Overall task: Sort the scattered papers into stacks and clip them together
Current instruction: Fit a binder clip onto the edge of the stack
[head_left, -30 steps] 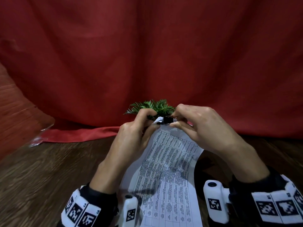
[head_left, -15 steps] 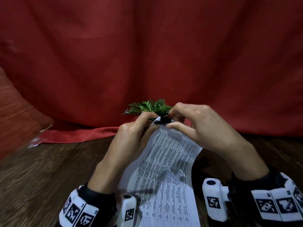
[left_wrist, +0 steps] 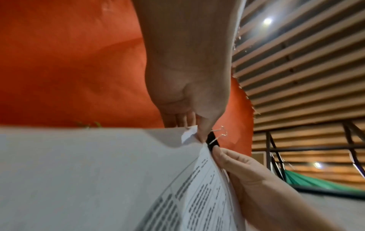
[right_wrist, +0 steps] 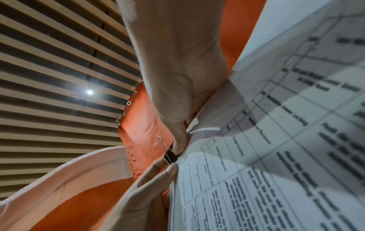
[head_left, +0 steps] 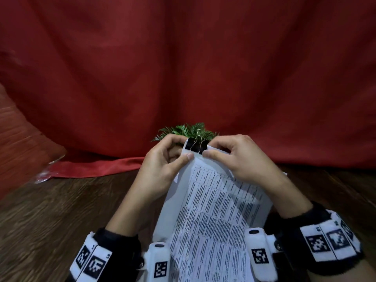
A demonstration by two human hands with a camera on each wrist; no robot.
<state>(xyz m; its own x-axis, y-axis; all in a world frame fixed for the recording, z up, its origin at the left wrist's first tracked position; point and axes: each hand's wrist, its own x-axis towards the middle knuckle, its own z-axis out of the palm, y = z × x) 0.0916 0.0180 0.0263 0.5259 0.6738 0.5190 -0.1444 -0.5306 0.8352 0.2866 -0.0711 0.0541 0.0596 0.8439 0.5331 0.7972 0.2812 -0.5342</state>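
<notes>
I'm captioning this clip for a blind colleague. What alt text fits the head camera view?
Two hands, the left hand and right hand, pinch the top edge of a stack of printed papers on either side of a black binder clip fastened there. Behind are a small green plant, a red curtain and a wooden table.

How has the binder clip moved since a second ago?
Yes: the binder clip now sits higher against the fern, fully seated on the papers' top edge.
</notes>
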